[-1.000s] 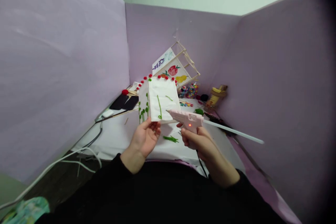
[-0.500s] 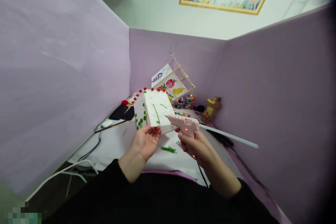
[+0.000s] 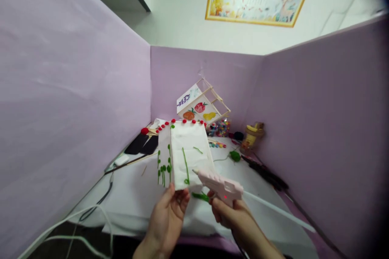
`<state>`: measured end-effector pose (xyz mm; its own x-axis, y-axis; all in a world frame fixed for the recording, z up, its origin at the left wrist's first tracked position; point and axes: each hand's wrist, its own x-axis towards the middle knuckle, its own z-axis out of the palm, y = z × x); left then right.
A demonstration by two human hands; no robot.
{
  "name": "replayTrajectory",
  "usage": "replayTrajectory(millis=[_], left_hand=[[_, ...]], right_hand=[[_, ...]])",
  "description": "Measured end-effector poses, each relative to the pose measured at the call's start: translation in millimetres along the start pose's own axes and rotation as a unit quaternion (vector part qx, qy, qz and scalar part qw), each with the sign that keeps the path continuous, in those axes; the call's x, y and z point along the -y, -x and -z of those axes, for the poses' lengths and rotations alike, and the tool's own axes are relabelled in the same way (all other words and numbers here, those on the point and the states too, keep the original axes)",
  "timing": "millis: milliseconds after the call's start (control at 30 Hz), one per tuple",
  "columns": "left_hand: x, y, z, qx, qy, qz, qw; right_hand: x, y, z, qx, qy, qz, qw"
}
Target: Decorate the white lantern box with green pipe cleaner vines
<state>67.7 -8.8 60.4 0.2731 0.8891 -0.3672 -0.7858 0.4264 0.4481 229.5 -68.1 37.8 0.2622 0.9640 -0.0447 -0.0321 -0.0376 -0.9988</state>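
A white box-shaped paper lantern (image 3: 199, 133) stands tilted before me, trimmed with red pom-poms (image 3: 184, 121) along its top edge. Green dots and stems cover its left face; a green strip (image 3: 185, 166) and a shorter one lie on the front face. At its lower edge, my left hand (image 3: 167, 216) grips the lantern, fingers curled beneath. My right hand (image 3: 229, 214) is wrapped round a pale pink hot glue gun (image 3: 220, 186) with its red light lit. The nozzle is close to the front face's lower part; whether it touches is unclear. Behind it lie green strips (image 3: 200, 197).
A second lantern with painted fruit (image 3: 200, 109) hangs at the back. Black phone-like slabs (image 3: 136, 144) lie left, a green yarn ball (image 3: 235, 156) and a yellow jar (image 3: 251, 137) right. A white cable (image 3: 91, 210) loops at lower left. Purple partitions (image 3: 206, 64) enclose the table.
The view has tilted up, so everything sits lower. The lantern now shows its front more squarely, and the glue gun's nozzle has come down to the lower front face. Both hands keep their hold.
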Motion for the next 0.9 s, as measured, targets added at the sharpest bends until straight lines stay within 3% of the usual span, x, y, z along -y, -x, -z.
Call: replayTrajectory(millis=[267, 500, 900], left_hand=[[-5, 2, 5.0, 0.024, -0.005, 0.015, 1.000], [-2, 3, 12.6, 0.025, 0.003, 0.017, 1.000], [-3, 3, 9.6, 0.040, 0.016, 0.017, 0.999]], right_hand=[[11, 17, -11, -0.020, -0.027, -0.053, 0.998], [16, 18, -11, 0.030, 0.021, -0.028, 0.999], [15, 17, -14, 0.013, 0.052, -0.031, 0.998]])
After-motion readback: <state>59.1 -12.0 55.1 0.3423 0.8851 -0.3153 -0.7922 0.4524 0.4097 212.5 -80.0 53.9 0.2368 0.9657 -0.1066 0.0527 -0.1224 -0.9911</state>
